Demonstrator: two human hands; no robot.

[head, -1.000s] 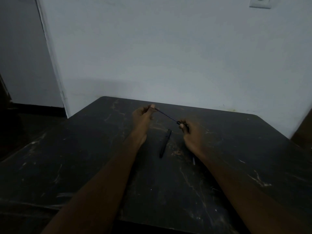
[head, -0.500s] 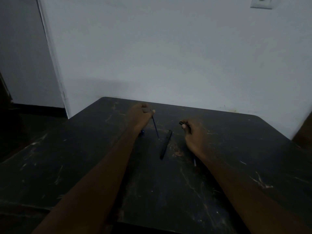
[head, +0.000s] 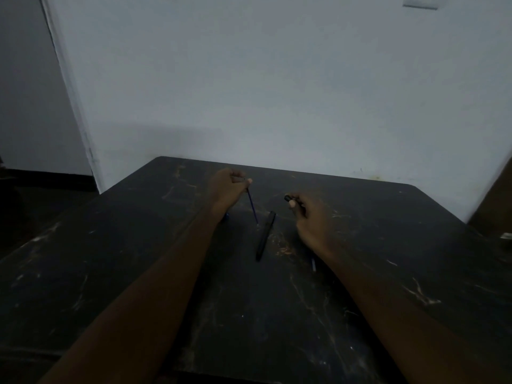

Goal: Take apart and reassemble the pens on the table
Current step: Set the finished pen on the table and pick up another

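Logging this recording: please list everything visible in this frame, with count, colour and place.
table: one, black and scratched, lower frame
pen barrel: one, black, lying on the table between the hands
refill: one, thin and blue, hanging tip-down from the left hand
dark part: one, black, at the right hand's fingertips
blue piece: one, on the table by the left wrist, partly hidden
pale piece: one, bluish, beside the right forearm
wall plate: one, white, top right
left hand: pinches the refill
right hand: holds the dark part
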